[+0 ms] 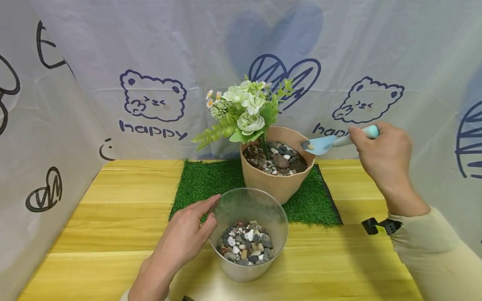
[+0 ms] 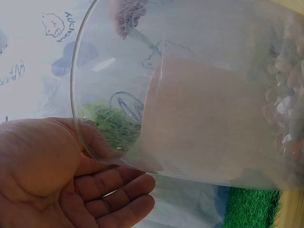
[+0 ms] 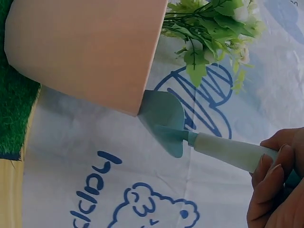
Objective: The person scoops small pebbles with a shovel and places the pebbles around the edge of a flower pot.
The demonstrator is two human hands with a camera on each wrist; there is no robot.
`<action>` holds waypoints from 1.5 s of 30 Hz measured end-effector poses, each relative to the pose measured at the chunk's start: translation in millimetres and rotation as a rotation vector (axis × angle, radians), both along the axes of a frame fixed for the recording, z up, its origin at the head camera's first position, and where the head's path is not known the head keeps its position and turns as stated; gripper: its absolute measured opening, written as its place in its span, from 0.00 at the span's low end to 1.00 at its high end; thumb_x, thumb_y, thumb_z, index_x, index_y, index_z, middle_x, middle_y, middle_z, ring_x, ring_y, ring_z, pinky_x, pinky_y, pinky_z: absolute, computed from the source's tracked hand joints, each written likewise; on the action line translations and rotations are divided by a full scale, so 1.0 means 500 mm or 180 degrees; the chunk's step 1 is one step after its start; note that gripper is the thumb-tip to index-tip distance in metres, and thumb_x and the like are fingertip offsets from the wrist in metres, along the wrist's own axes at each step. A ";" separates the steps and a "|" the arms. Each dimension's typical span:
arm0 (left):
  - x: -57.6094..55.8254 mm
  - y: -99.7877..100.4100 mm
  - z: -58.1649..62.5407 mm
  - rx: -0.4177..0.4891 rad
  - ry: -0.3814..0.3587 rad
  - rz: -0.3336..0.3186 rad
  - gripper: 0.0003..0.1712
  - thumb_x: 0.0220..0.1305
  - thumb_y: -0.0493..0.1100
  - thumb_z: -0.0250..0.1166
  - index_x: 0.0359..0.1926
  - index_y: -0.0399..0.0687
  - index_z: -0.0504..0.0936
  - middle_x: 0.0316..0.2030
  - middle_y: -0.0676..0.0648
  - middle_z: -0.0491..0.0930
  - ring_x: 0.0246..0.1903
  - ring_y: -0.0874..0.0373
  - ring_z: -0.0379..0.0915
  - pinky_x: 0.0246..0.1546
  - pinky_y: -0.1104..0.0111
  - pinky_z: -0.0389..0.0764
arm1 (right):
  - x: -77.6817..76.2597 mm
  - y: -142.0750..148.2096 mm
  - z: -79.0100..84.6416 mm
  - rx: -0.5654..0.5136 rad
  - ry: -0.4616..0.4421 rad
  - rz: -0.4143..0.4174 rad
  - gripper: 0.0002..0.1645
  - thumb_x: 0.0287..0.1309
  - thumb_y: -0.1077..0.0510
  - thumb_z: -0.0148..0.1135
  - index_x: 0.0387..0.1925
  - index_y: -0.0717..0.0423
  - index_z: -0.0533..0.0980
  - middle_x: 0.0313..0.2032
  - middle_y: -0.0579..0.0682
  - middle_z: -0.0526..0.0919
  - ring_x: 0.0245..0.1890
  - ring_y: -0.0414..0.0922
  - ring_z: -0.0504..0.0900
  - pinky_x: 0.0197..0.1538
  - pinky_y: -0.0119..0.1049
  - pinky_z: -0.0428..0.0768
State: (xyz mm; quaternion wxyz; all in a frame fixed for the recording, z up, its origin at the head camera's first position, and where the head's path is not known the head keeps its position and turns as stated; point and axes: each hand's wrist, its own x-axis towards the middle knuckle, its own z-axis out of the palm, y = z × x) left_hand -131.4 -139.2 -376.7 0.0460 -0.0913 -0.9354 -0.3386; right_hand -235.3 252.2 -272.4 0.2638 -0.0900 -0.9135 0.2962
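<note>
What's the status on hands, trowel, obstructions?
Right hand grips trowel, stones on its blade, at rim of planter. Left hand touches rim of clear bucket. Flowers in planter, apart from blade.

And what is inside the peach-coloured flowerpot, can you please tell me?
Small pebbles, a larger brown stone, dark soil-like material and flower stems show inside the flowerpot. Pebbles cover what lies deeper; the flowerpot's bottom and the stems' lower ends cannot be seen.

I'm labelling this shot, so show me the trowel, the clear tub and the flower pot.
Trowel (image 1: 323, 145): head view, on its blue blade.
Clear tub (image 1: 244, 274): head view, on its lower front wall.
Flower pot (image 3: 88, 54): right wrist view, on its outer wall.
</note>
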 end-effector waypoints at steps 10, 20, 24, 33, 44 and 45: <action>-0.001 0.001 -0.001 -0.0005 0.0018 -0.0002 0.30 0.72 0.42 0.60 0.74 0.59 0.76 0.68 0.44 0.80 0.14 0.65 0.56 0.19 0.69 0.69 | 0.010 -0.017 0.000 0.0358 0.0247 0.0020 0.23 0.69 0.44 0.66 0.31 0.61 0.82 0.22 0.55 0.81 0.18 0.46 0.68 0.21 0.36 0.62; 0.001 0.001 -0.002 0.0003 -0.0052 0.0027 0.31 0.72 0.42 0.59 0.74 0.60 0.76 0.68 0.45 0.79 0.16 0.62 0.59 0.20 0.68 0.69 | 0.013 -0.029 -0.016 0.0470 0.0349 0.0247 0.21 0.69 0.47 0.67 0.33 0.63 0.82 0.19 0.52 0.74 0.17 0.46 0.65 0.20 0.35 0.59; 0.000 0.001 -0.005 -0.0001 -0.0008 0.0014 0.30 0.72 0.42 0.59 0.74 0.60 0.76 0.68 0.45 0.80 0.17 0.63 0.63 0.20 0.69 0.70 | 0.025 -0.033 -0.018 0.0321 0.0419 0.0234 0.20 0.68 0.46 0.67 0.35 0.61 0.84 0.20 0.51 0.75 0.16 0.43 0.64 0.21 0.33 0.60; -0.001 0.002 -0.003 -0.0027 0.0089 -0.0012 0.30 0.72 0.41 0.59 0.74 0.56 0.76 0.66 0.44 0.82 0.28 0.57 0.73 0.23 0.68 0.71 | 0.099 -0.059 0.012 -0.0494 0.0807 0.0634 0.08 0.63 0.56 0.71 0.31 0.56 0.86 0.15 0.38 0.71 0.13 0.36 0.62 0.18 0.27 0.60; -0.002 0.000 -0.006 -0.0081 0.0226 -0.0014 0.29 0.72 0.41 0.60 0.73 0.55 0.78 0.65 0.44 0.82 0.36 0.55 0.78 0.30 0.67 0.74 | 0.143 -0.142 -0.014 0.0721 0.0988 0.2806 0.03 0.69 0.53 0.68 0.40 0.47 0.83 0.20 0.34 0.70 0.17 0.30 0.62 0.19 0.24 0.62; -0.002 0.000 -0.006 -0.0076 0.0222 -0.0016 0.29 0.72 0.41 0.60 0.73 0.55 0.78 0.65 0.44 0.82 0.35 0.56 0.77 0.28 0.67 0.73 | 0.140 -0.150 -0.023 0.0881 0.0992 0.2926 0.08 0.73 0.48 0.64 0.40 0.46 0.81 0.20 0.34 0.69 0.18 0.29 0.62 0.20 0.24 0.62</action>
